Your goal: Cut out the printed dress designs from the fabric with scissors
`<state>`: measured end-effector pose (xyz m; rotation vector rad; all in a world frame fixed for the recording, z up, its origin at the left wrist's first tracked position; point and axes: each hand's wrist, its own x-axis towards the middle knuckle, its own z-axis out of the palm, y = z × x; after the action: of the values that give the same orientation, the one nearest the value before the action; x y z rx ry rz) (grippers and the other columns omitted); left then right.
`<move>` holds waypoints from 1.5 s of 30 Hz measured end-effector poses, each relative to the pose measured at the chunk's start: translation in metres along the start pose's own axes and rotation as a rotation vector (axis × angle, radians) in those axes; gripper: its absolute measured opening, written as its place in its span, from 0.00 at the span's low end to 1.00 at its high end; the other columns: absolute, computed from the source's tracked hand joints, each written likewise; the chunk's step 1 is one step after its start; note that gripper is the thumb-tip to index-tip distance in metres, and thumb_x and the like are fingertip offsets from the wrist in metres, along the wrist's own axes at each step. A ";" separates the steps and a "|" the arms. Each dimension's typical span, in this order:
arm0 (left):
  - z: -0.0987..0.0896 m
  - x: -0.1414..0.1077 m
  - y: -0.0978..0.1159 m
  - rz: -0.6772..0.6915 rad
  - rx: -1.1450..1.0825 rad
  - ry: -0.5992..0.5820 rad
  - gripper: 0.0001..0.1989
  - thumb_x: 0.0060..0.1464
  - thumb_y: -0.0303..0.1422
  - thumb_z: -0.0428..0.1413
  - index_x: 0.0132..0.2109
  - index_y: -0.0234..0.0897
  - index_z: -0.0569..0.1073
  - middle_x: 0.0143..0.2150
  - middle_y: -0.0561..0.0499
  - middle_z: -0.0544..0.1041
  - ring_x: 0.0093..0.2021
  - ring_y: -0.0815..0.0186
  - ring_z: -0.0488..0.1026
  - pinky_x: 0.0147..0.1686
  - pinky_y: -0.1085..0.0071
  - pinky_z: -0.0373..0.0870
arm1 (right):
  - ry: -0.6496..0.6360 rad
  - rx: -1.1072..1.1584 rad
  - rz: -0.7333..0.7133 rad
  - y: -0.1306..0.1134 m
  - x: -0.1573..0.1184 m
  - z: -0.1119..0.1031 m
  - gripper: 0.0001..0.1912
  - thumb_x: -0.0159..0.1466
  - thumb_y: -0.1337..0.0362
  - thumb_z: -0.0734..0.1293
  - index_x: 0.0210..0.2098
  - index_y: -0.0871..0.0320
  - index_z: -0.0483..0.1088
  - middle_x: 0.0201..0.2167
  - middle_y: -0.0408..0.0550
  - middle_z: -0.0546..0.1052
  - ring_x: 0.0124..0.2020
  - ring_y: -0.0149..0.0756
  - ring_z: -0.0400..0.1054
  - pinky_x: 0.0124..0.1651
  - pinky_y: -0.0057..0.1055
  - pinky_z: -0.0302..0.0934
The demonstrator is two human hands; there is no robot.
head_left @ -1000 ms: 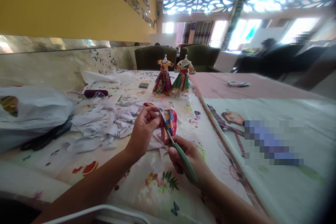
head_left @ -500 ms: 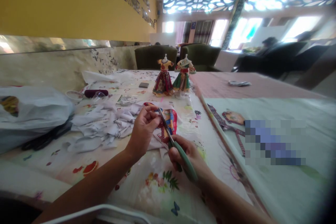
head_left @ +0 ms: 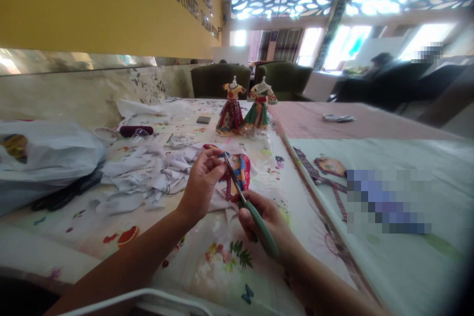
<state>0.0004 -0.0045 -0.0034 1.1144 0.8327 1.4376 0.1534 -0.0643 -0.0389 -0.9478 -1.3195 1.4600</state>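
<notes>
I have a flowered tabletop (head_left: 85, 237) before me; on my left it carries a white bag (head_left: 55, 155) and a heap of white scraps (head_left: 151, 173); past them lie a dark red case (head_left: 136, 131) and a small grey block (head_left: 203, 120); a red-skirted dress form (head_left: 230, 117) and a green-skirted one (head_left: 256, 117) stand farther off; rightward, patterned trim (head_left: 304, 162) rests on a pale green cover (head_left: 381, 276).

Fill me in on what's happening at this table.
A person is at the cloth with scissors. The left hand pinches a colourful cloth, and the right hand grips green-handled scissors, their blades pointing up toward the left fingertips. Whether they are cutting at this moment is too small to tell. White scraps lie heaped to the left, and two small dressed figures stand farther back.
</notes>
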 end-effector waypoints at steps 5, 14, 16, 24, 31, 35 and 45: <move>0.000 0.000 0.000 -0.009 -0.008 -0.006 0.16 0.50 0.30 0.62 0.47 0.37 0.69 0.33 0.54 0.76 0.33 0.70 0.73 0.38 0.73 0.69 | -0.003 -0.006 0.015 0.000 0.000 0.000 0.28 0.56 0.40 0.73 0.39 0.59 0.68 0.17 0.33 0.62 0.15 0.24 0.54 0.18 0.22 0.50; 0.001 0.000 0.002 -0.032 -0.019 0.007 0.16 0.49 0.29 0.62 0.46 0.37 0.70 0.34 0.54 0.76 0.33 0.70 0.73 0.38 0.73 0.70 | 0.009 -0.022 0.021 0.000 -0.002 0.000 0.26 0.56 0.41 0.73 0.37 0.58 0.68 0.16 0.33 0.62 0.14 0.24 0.54 0.16 0.22 0.49; 0.001 0.000 0.001 -0.034 -0.022 0.007 0.16 0.49 0.29 0.62 0.45 0.38 0.70 0.34 0.54 0.76 0.33 0.71 0.73 0.38 0.73 0.70 | 0.008 -0.007 0.024 0.000 -0.002 0.001 0.26 0.57 0.42 0.73 0.37 0.58 0.68 0.15 0.32 0.62 0.14 0.24 0.54 0.16 0.21 0.49; 0.001 0.003 0.001 0.042 0.069 0.037 0.14 0.50 0.30 0.61 0.45 0.37 0.70 0.32 0.55 0.75 0.32 0.71 0.72 0.37 0.73 0.69 | 0.010 -0.020 0.033 -0.003 -0.001 0.002 0.26 0.57 0.41 0.72 0.36 0.58 0.68 0.15 0.32 0.62 0.14 0.24 0.54 0.17 0.22 0.50; 0.000 0.004 0.004 0.035 0.051 0.024 0.14 0.51 0.29 0.61 0.45 0.36 0.69 0.32 0.55 0.75 0.31 0.72 0.71 0.37 0.73 0.70 | -0.024 0.065 0.031 0.000 0.001 0.000 0.32 0.52 0.38 0.75 0.40 0.58 0.69 0.18 0.33 0.63 0.15 0.24 0.54 0.18 0.23 0.51; -0.001 0.003 0.004 0.042 0.048 0.012 0.14 0.50 0.30 0.62 0.45 0.37 0.70 0.33 0.55 0.74 0.31 0.72 0.71 0.36 0.74 0.70 | -0.026 0.043 0.029 -0.001 0.001 0.000 0.32 0.52 0.38 0.75 0.40 0.58 0.69 0.19 0.33 0.62 0.16 0.24 0.53 0.19 0.23 0.51; 0.001 0.003 0.004 0.023 0.064 0.002 0.15 0.49 0.30 0.62 0.44 0.36 0.70 0.30 0.56 0.73 0.29 0.72 0.70 0.34 0.74 0.69 | -0.015 0.011 0.017 -0.001 0.000 -0.001 0.29 0.55 0.39 0.73 0.39 0.58 0.69 0.17 0.33 0.62 0.16 0.24 0.54 0.18 0.23 0.50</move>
<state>-0.0001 -0.0024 0.0013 1.1741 0.8755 1.4397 0.1541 -0.0642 -0.0384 -0.9445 -1.3160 1.4883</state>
